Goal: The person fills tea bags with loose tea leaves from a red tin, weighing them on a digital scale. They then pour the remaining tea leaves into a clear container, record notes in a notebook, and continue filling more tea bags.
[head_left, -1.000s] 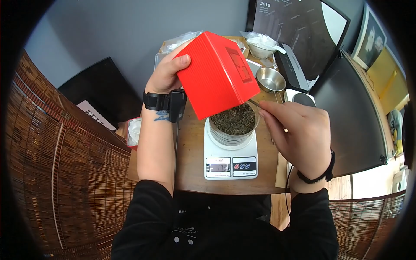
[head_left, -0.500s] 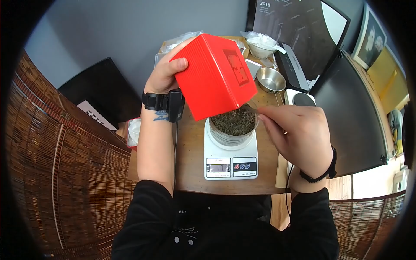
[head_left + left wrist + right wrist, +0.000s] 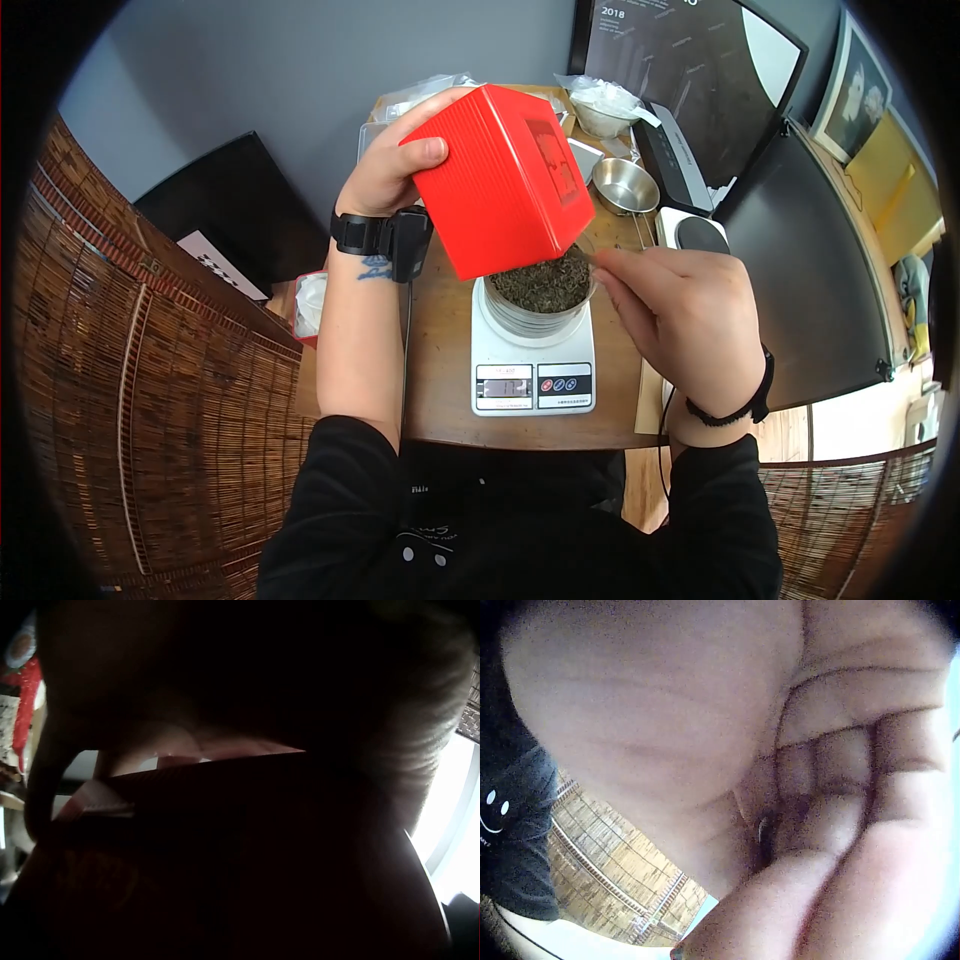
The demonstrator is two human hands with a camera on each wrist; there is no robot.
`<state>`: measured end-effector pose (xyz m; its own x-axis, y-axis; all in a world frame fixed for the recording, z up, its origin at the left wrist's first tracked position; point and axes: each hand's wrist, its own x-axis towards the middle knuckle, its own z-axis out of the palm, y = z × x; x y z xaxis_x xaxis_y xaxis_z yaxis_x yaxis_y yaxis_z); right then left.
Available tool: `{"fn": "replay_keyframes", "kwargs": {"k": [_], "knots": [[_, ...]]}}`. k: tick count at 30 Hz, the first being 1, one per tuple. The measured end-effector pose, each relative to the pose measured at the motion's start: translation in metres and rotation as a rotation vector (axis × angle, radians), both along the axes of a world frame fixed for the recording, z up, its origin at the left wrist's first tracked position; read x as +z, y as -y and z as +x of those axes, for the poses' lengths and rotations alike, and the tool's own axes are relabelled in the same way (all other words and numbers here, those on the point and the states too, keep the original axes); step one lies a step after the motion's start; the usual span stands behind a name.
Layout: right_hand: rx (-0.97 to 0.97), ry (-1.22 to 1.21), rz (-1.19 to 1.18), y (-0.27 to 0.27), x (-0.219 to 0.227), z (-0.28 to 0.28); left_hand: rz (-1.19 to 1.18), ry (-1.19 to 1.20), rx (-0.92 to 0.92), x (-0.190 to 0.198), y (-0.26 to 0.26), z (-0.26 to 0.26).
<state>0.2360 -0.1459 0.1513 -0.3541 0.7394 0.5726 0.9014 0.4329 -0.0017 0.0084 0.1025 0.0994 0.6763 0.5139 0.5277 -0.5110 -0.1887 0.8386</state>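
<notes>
My left hand (image 3: 385,165) grips a red ridged box (image 3: 490,190), thumb on its near side. The box is tilted, with its lower end close over a clear round container (image 3: 535,322). Dark, crumbled dried leaves (image 3: 545,288) like loose tea fill the container, which stands on a white digital kitchen scale (image 3: 532,365). At the container's right rim my right hand (image 3: 690,310) pinches a thin metal utensil (image 3: 584,257); its working end is hidden behind the box. The left wrist view is dark, with the box (image 3: 225,862) under the palm. Curled fingers fill the right wrist view.
Behind the scale stand a steel pan (image 3: 626,185), a bowl with white plastic (image 3: 606,105) and a black appliance (image 3: 675,155). A monitor (image 3: 690,60) rises at the back. Woven blinds (image 3: 180,400) flank the wooden table (image 3: 440,400). A red-rimmed bin (image 3: 308,305) sits left.
The red box swung slightly left, then back to the right, staying tilted over the container. My right hand shifted a little at the container's rim, still pinching the utensil.
</notes>
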Motion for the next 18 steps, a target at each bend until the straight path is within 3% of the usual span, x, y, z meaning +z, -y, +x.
{"fn": "replay_keyframes", "kwargs": {"k": [6, 9, 15, 18], "knots": [[-0.062, 0.054, 0.055, -0.004, -0.004, -0.003, -0.052, 0.083, -0.045, -0.009, -0.006, -0.003], [0.020, 0.050, 0.005, 0.004, 0.000, -0.003, -0.075, 0.043, -0.024, -0.006, -0.001, -0.001], [-0.049, -0.054, 0.056, 0.010, 0.004, 0.001, -0.091, 0.014, -0.041, -0.004, 0.000, -0.001], [-0.050, -0.048, 0.040, 0.010, 0.004, 0.003, 0.001, -0.013, 0.002, -0.002, 0.000, 0.005]]}}
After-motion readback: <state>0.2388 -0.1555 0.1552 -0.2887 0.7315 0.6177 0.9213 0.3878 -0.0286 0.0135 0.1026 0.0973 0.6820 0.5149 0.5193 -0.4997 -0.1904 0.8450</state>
